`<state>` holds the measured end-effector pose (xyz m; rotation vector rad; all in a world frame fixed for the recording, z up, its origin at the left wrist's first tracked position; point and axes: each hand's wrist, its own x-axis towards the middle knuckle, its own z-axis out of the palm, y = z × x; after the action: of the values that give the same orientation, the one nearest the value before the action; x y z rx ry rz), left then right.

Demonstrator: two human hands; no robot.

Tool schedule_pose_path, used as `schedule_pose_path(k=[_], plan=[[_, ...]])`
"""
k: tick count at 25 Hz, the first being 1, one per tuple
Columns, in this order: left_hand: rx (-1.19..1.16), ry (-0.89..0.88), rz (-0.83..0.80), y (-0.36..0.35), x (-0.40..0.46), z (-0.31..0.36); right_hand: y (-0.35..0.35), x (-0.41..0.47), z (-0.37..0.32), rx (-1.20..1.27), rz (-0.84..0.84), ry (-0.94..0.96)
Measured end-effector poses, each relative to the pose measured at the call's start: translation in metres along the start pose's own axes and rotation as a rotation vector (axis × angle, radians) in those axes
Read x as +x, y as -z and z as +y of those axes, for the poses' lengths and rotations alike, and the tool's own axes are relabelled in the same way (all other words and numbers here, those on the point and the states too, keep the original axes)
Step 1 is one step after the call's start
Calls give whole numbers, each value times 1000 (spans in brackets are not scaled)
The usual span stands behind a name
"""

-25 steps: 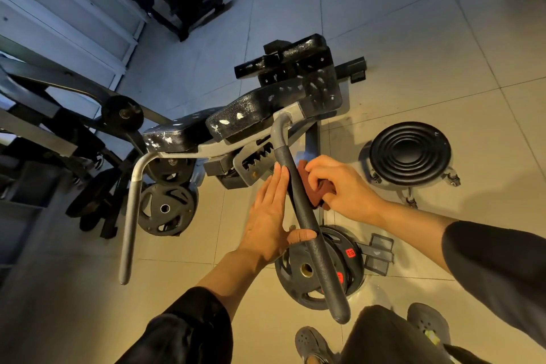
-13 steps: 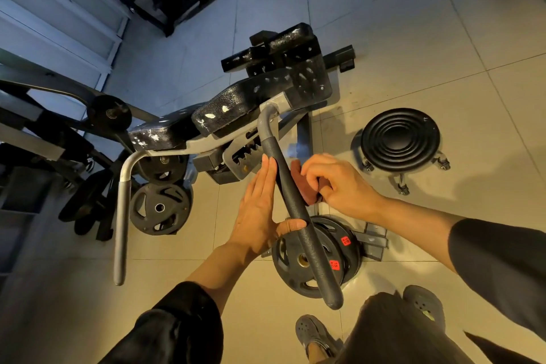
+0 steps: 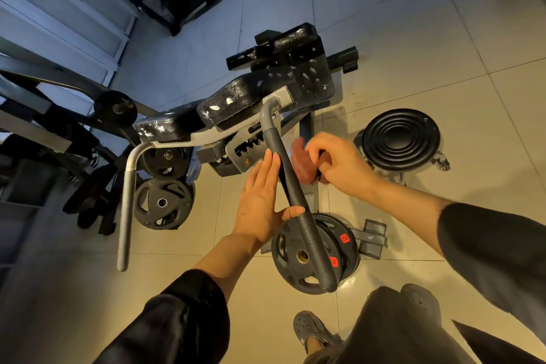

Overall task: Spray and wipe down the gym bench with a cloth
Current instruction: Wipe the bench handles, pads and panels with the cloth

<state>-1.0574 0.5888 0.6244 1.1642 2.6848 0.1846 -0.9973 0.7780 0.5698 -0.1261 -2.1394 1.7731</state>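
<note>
Now the left hand lies flat along the handle, fingers straight, while the right hand pinches the cloth just beside it; that loose wad could slip

My left hand lies flat along the left side of the padded handle, fingers straight, thumb hooked under it. My right hand grips a reddish cloth just right of the handle; whether the cloth touches the padding I cannot tell. The handle runs up to the bench, whose black pads are scuffed white. Weight plates with red tags sit on the tiled floor beneath the handle, more plates at left, a round black stool at right.
</note>
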Motion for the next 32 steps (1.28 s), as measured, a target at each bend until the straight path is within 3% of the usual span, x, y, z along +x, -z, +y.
schedule_pose_path(k=[2, 7, 11, 17, 21, 28, 32], plan=[[27, 39, 51, -2, -6, 8, -3, 6, -10, -3, -2, 21], [93, -39, 260, -19, -32, 26, 6, -48, -5, -81, -241, -70], [17, -112, 118, -33, -61, 25, 1, -68, -14, 7, -19, -131], [-52, -133, 109, -31, -65, 21, -10, -113, -32, -113, -52, -213], [-109, -171, 91, -35, -80, 16, -21, -120, -45, -126, 104, -223], [-115, -240, 31, -33, -90, 10, -36, -173, -65, -251, 96, -366], [-65, -286, -77, -23, -94, 8, -51, -181, -71, -327, 328, -431]])
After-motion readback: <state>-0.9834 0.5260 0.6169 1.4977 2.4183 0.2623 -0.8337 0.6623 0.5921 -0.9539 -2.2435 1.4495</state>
